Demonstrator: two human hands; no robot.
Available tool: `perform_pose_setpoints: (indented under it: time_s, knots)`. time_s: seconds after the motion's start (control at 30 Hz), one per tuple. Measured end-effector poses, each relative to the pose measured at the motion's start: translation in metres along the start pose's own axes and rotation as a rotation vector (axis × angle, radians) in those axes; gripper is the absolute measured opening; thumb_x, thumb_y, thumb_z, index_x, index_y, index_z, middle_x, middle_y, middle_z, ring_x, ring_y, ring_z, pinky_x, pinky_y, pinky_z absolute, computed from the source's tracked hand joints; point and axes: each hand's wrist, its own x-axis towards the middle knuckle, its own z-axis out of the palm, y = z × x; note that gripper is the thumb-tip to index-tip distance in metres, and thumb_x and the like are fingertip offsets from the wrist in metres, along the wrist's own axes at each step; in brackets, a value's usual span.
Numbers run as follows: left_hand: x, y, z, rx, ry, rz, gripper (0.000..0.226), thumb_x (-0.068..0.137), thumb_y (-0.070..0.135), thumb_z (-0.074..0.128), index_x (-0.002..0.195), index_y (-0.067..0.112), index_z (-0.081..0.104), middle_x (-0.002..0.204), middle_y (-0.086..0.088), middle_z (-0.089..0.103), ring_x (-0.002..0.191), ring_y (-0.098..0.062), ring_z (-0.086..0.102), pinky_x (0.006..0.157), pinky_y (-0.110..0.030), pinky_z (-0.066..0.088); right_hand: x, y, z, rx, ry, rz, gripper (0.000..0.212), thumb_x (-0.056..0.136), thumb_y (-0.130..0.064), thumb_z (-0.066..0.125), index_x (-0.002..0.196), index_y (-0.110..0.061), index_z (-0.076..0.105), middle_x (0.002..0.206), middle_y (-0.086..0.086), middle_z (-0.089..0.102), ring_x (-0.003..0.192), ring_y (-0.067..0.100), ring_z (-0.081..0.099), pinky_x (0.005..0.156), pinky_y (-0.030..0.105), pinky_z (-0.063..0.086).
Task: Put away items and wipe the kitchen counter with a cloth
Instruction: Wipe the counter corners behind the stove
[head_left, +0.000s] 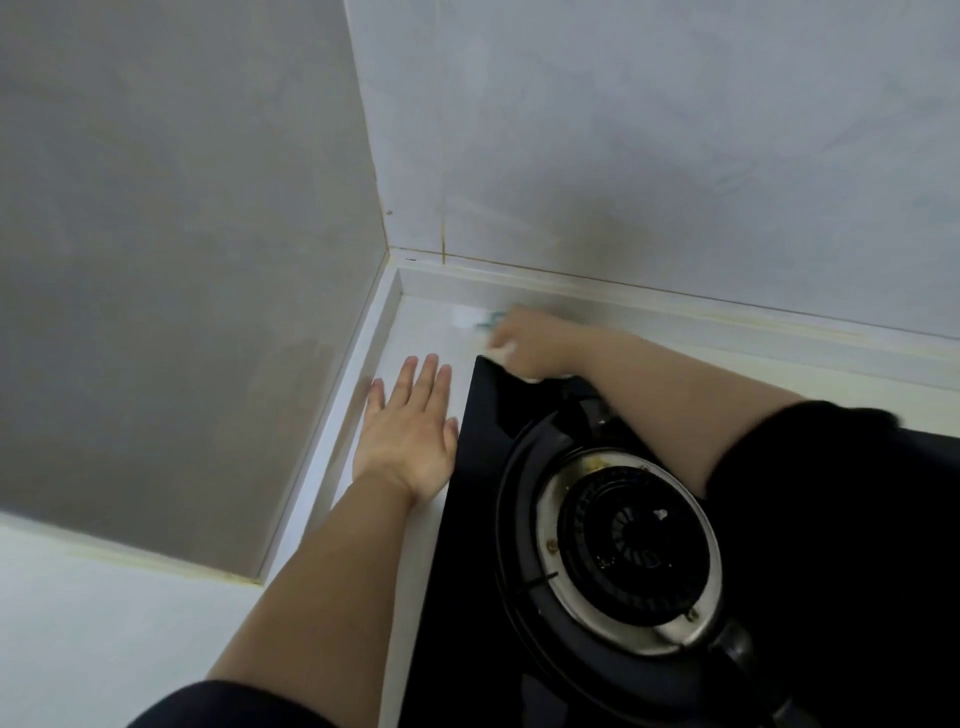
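**Wiping the back corner behind the hob**

Head view: the camera looks down into a tiled corner where the white counter (431, 332) runs round a black glass hob (493, 410). The left hand (408, 426) lies palm down on the narrow counter strip just beside the hob's left edge. Its fingers are straight and slightly spread, holding nothing. My guess is that it is there as a prop, taking weight while the body leans in over the stove.

The right hand (530, 340) reaches across the hob's far corner to the counter below the back ledge (727, 317). It is smeared by motion. The fingers look curled down over a bunched white cloth (503, 352), which pokes out at the thumb side and beneath the palm, with a teal fleck beyond the knuckles. Bunching it would let the hand press into the tight strip between hob and ledge.

The burner (631, 540) and its ring sit under the right forearm, so the arm has to cross above them.

The wiping part of the task seems to be under way, working the far corner. A likely risk is the sleeve catching the pan support
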Motion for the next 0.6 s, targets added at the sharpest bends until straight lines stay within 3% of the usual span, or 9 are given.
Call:
perform_pose_setpoints:
  time_s: [0.1,0.2,0.27,0.33,0.4,0.47,0.6]
  knots:
    - [0.001,0.000,0.002,0.005,-0.004,-0.008,0.060,0.099,0.036,0.011,0.151,0.017,-0.011,0.159,0.000,-0.016,0.145,-0.019,-0.018,0.119,-0.047,-0.002,0.021,-0.030,0.007,0.083,0.047,-0.048,0.040,0.089,-0.006,0.045,0.124,-0.015,0.061,0.130,0.013,0.049,0.120,0.030,0.049,0.100,0.028,0.037]
    - [0.001,-0.001,0.001,-0.006,-0.005,-0.001,0.060,0.099,0.036,0.012,0.151,0.018,-0.010,0.159,0.001,-0.016,0.145,-0.018,-0.017,0.119,-0.046,-0.002,-0.007,0.007,0.003,0.267,-0.007,-0.034,0.048,0.089,0.000,0.044,0.130,-0.020,0.057,0.112,-0.004,0.055,0.091,0.017,0.057,0.072,0.016,0.044]
    - [0.000,-0.002,0.001,-0.024,-0.005,-0.002,0.059,0.100,0.038,0.010,0.151,0.019,-0.009,0.159,0.002,-0.015,0.145,-0.017,-0.017,0.119,-0.045,-0.003,-0.041,0.049,-0.001,0.374,0.000,0.034,0.043,0.091,-0.003,0.048,0.127,-0.024,0.059,0.100,-0.013,0.056,0.081,0.007,0.054,0.072,0.019,0.042]
    - [-0.001,-0.001,-0.002,-0.048,-0.019,-0.003,0.059,0.100,0.041,0.009,0.152,0.019,-0.007,0.159,0.003,-0.013,0.145,-0.016,-0.016,0.119,-0.043,-0.004,-0.076,0.091,-0.005,0.343,0.015,0.117,0.040,0.094,-0.004,0.051,0.128,-0.022,0.058,0.123,-0.009,0.057,0.106,0.008,0.054,0.090,0.019,0.034]
    - [0.000,0.000,-0.006,-0.118,-0.026,-0.021,0.058,0.100,0.042,0.011,0.153,0.019,0.000,0.160,0.002,-0.008,0.146,-0.015,-0.013,0.119,-0.042,-0.004,-0.100,0.123,-0.006,0.223,0.013,0.216,0.046,0.095,-0.004,0.049,0.137,-0.020,0.049,0.148,0.001,0.038,0.133,0.017,0.039,0.100,0.016,0.024]
    - [0.006,0.003,-0.010,-0.212,0.007,-0.029,0.056,0.101,0.040,0.017,0.152,0.018,0.010,0.160,0.001,0.002,0.147,-0.015,-0.006,0.119,-0.042,-0.002,-0.101,0.129,0.000,0.168,0.039,0.232,0.050,0.094,-0.004,0.049,0.141,-0.021,0.044,0.154,0.005,0.029,0.137,0.021,0.034,0.103,0.015,0.020]
    - [0.021,0.018,-0.013,-0.264,0.057,0.105,0.057,0.101,0.036,0.023,0.152,0.016,0.011,0.160,0.001,0.007,0.147,-0.014,-0.001,0.119,-0.036,0.000,-0.049,0.088,0.012,0.188,0.049,0.039,0.048,0.092,-0.004,0.051,0.138,-0.017,0.048,0.154,0.008,0.028,0.143,0.021,0.026,0.108,0.014,0.014]
